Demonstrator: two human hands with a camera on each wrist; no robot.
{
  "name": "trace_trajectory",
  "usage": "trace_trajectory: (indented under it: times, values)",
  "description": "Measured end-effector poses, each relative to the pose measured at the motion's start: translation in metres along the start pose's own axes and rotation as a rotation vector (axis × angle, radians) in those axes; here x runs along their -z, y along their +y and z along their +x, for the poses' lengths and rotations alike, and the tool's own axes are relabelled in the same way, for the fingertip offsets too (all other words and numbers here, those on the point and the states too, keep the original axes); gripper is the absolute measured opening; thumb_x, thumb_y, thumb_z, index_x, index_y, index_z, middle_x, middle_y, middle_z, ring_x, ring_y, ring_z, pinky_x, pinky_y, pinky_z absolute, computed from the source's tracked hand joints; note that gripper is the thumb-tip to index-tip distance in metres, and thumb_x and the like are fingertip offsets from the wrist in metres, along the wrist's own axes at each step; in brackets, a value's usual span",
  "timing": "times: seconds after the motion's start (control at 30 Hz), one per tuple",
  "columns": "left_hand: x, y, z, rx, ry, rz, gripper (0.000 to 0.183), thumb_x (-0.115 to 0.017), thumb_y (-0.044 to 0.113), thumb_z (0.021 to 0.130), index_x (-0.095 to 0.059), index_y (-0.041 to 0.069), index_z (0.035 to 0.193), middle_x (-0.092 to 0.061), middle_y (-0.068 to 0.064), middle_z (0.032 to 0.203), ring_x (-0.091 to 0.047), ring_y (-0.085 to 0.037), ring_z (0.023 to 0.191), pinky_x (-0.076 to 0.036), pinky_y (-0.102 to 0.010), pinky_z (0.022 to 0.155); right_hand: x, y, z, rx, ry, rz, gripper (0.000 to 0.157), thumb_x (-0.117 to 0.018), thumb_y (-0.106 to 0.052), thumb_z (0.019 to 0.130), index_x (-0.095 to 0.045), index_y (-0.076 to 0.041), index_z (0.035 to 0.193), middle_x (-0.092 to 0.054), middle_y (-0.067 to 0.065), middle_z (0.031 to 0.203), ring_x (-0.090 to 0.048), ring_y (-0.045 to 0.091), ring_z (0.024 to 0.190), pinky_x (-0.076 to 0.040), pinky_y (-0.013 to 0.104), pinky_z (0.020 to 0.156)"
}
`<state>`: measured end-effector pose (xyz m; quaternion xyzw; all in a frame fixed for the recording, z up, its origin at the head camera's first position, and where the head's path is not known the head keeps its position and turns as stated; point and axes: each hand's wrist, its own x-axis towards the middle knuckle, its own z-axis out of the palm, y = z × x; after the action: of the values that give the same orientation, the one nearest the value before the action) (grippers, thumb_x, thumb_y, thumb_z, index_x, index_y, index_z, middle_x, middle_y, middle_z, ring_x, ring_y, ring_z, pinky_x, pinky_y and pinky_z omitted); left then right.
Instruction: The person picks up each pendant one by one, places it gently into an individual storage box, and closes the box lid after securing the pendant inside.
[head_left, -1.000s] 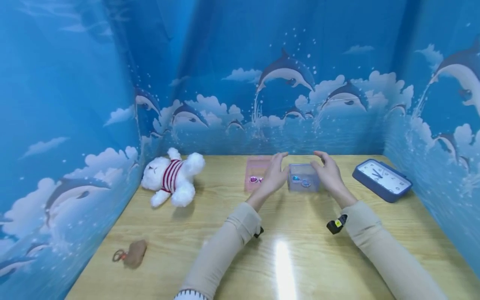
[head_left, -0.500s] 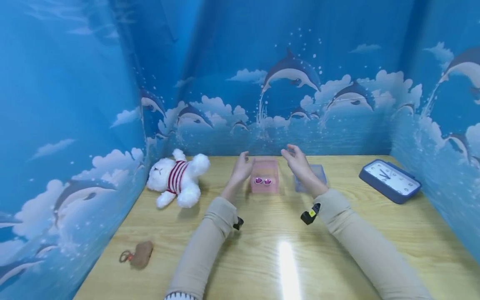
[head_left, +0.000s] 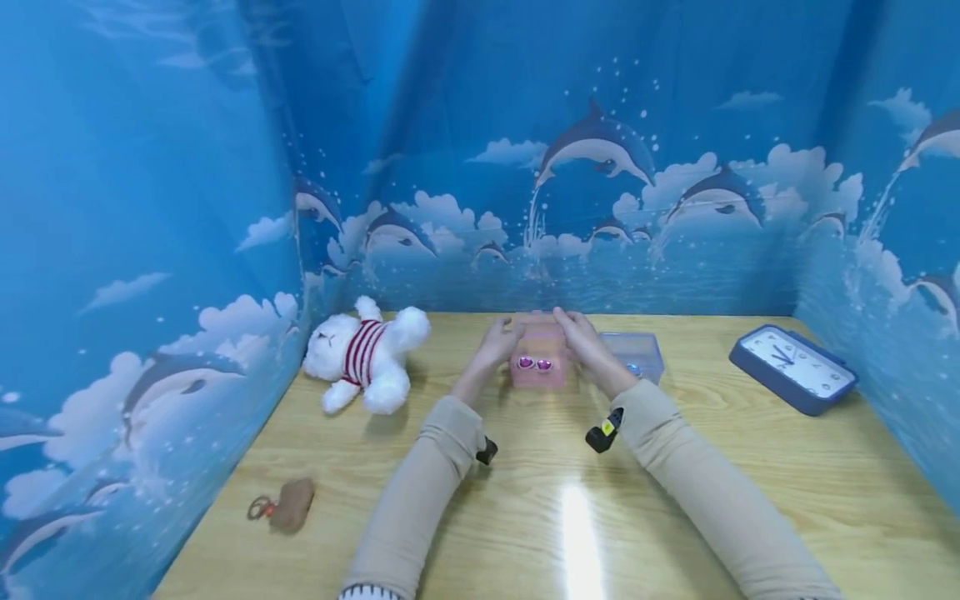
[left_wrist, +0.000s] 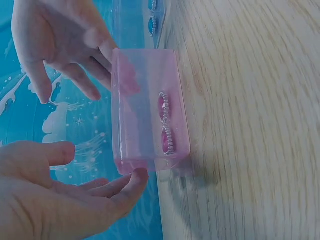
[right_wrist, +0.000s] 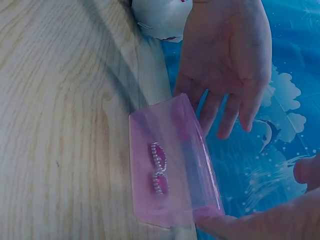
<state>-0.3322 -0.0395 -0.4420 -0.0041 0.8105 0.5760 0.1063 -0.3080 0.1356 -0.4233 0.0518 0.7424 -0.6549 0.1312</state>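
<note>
A clear pink plastic box (head_left: 538, 379) stands at the back middle of the table, two pink gems (left_wrist: 165, 122) with silver beaded edges on its front. My left hand (head_left: 495, 343) is at its left side, a fingertip touching the wall in the left wrist view. On the opposite side, my right hand (head_left: 588, 342) touches the box with extended fingers. Neither hand's fingers curl around it. Just right of the right hand sits a clear bluish box (head_left: 648, 354) with blue gems, partly hidden by that hand and wrist.
A white plush toy (head_left: 367, 354) in a striped top lies at the back left. Nearer the front left is a small brown pouch (head_left: 294, 506) with a ring. A blue clock (head_left: 795, 367) lies at the right. Blue dolphin curtains (head_left: 465, 167) border the wooden table (head_left: 510, 517).
Both hands have shifted left from around the bluish box to the pink box. They have since closed in on its two sides. The head view has turned slightly.
</note>
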Motion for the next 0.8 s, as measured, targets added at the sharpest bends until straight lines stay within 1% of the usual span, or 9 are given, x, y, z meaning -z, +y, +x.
trace_trajectory:
  times: [0.2,0.3,0.4,0.47,0.53,0.63,0.7,0.77,0.8]
  values:
    - [0.0,-0.001,-0.003,-0.026,-0.004,-0.022,0.071,-0.054,0.033,0.109,-0.022,0.004,0.166,-0.037,-0.027,0.166,-0.043,-0.043,0.152,-0.038,-0.056,0.127,-0.004,0.005,0.005,0.04,0.079,0.102,0.07,-0.037,-0.04,0.115,-0.013,0.0,0.167,-0.018,0.026,0.174,-0.022,0.045,0.161,-0.023,0.053,0.135]
    - [0.0,-0.002,-0.004,-0.039,0.005,-0.031,0.081,-0.057,0.037,0.108,-0.013,0.005,0.168,-0.036,-0.03,0.166,-0.042,-0.045,0.152,-0.037,-0.057,0.127,-0.005,0.006,0.006,0.044,0.092,0.112,0.071,-0.036,-0.043,0.114,-0.012,-0.002,0.167,-0.017,0.026,0.174,-0.022,0.046,0.161,-0.023,0.054,0.135]
    - [-0.001,0.0,-0.005,-0.046,0.017,-0.029,0.087,-0.057,0.044,0.107,-0.008,0.007,0.169,-0.036,-0.03,0.166,-0.042,-0.046,0.152,-0.037,-0.059,0.127,-0.005,0.005,0.005,0.043,0.08,0.102,0.074,-0.033,-0.048,0.114,-0.007,-0.006,0.169,-0.016,0.025,0.174,-0.022,0.047,0.161,-0.023,0.056,0.134]
    - [-0.002,0.001,-0.007,-0.056,0.027,-0.027,0.087,-0.055,0.051,0.107,-0.011,0.008,0.169,-0.036,-0.029,0.166,-0.042,-0.045,0.152,-0.037,-0.059,0.126,-0.005,0.006,0.005,0.049,0.073,0.106,0.075,-0.032,-0.05,0.113,-0.006,-0.009,0.17,-0.018,0.026,0.173,-0.023,0.047,0.16,-0.023,0.056,0.134]
    - [-0.004,0.002,-0.007,-0.071,0.035,-0.022,0.084,-0.049,0.057,0.107,-0.019,0.008,0.167,-0.038,-0.027,0.166,-0.043,-0.044,0.152,-0.038,-0.059,0.126,-0.006,0.007,0.005,0.062,0.072,0.126,0.074,-0.031,-0.051,0.113,-0.007,-0.009,0.17,-0.022,0.026,0.168,-0.026,0.045,0.158,-0.023,0.056,0.134]
    - [-0.005,0.003,-0.009,-0.075,0.048,-0.028,0.08,-0.038,0.065,0.107,-0.033,0.008,0.162,-0.042,-0.022,0.165,-0.044,-0.041,0.151,-0.037,-0.058,0.127,-0.007,0.009,0.005,0.089,0.077,0.142,0.07,-0.028,-0.049,0.114,-0.019,-0.005,0.167,-0.029,0.026,0.161,-0.03,0.042,0.152,-0.025,0.054,0.134]
    - [-0.006,0.004,-0.01,-0.069,0.058,-0.026,0.079,-0.031,0.067,0.108,-0.039,0.007,0.159,-0.043,-0.02,0.165,-0.043,-0.04,0.152,-0.035,-0.056,0.128,-0.007,0.01,0.004,0.099,0.083,0.125,0.069,-0.026,-0.048,0.114,-0.025,-0.001,0.165,-0.033,0.026,0.162,-0.032,0.042,0.153,-0.026,0.053,0.133]
    - [-0.006,0.003,-0.011,-0.064,0.072,-0.025,0.078,-0.026,0.065,0.109,-0.041,0.007,0.159,-0.043,-0.019,0.165,-0.041,-0.04,0.153,-0.032,-0.055,0.13,-0.007,0.011,0.003,0.101,0.086,0.09,0.068,-0.024,-0.048,0.115,-0.029,0.001,0.162,-0.034,0.025,0.166,-0.032,0.042,0.156,-0.026,0.053,0.134]
    - [-0.006,0.003,-0.011,-0.062,0.077,-0.024,0.077,-0.026,0.064,0.11,-0.041,0.007,0.159,-0.043,-0.019,0.166,-0.041,-0.039,0.154,-0.031,-0.054,0.131,-0.007,0.011,0.002,0.102,0.083,0.075,0.069,-0.023,-0.048,0.115,-0.029,0.0,0.163,-0.033,0.025,0.168,-0.032,0.042,0.157,-0.026,0.053,0.134]
